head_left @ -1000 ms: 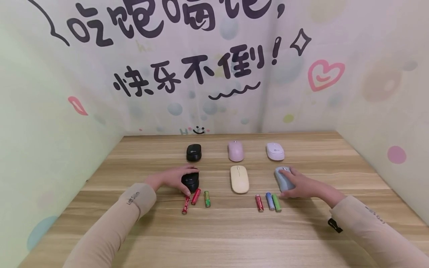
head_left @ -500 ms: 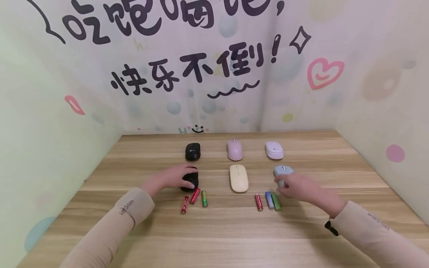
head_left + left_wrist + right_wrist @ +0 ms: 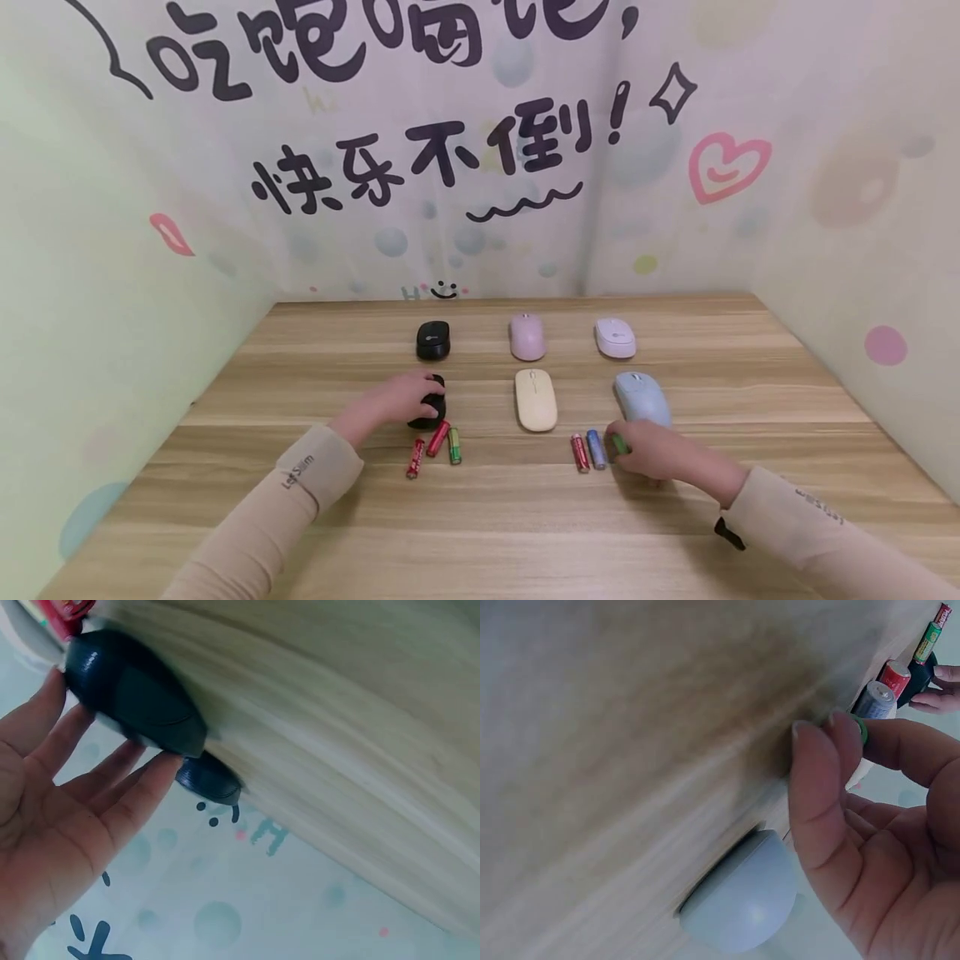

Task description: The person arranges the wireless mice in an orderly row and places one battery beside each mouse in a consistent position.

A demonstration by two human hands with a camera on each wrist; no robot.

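In the head view my left hand point(image 3: 393, 398) lies over the near black mouse point(image 3: 433, 422), thumb at its near side and fingers at the far side. The left wrist view shows fingertips against the edge of this mouse point(image 3: 127, 690). My right hand point(image 3: 667, 450) pinches a green battery point(image 3: 619, 444), whose end point(image 3: 863, 732) peeks out between thumb and fingers in the right wrist view. Close beside it lie a blue battery point(image 3: 596, 450) and a red battery point(image 3: 580, 453). A light blue mouse point(image 3: 643, 398) sits just beyond the right hand, partly covered by it.
A cream mouse point(image 3: 536, 401) stands between the hands. Behind are a second black mouse point(image 3: 432, 340), a pink mouse point(image 3: 527, 337) and a white mouse point(image 3: 616, 338). Near the left hand lie two red batteries point(image 3: 416, 458) and a green-yellow battery point(image 3: 454, 447). A printed cloth hangs behind the table.
My right hand has left the light blue mouse, come nearer and taken hold of the green battery. The blue battery has shifted slightly left. My left thumb has moved up onto the black mouse.
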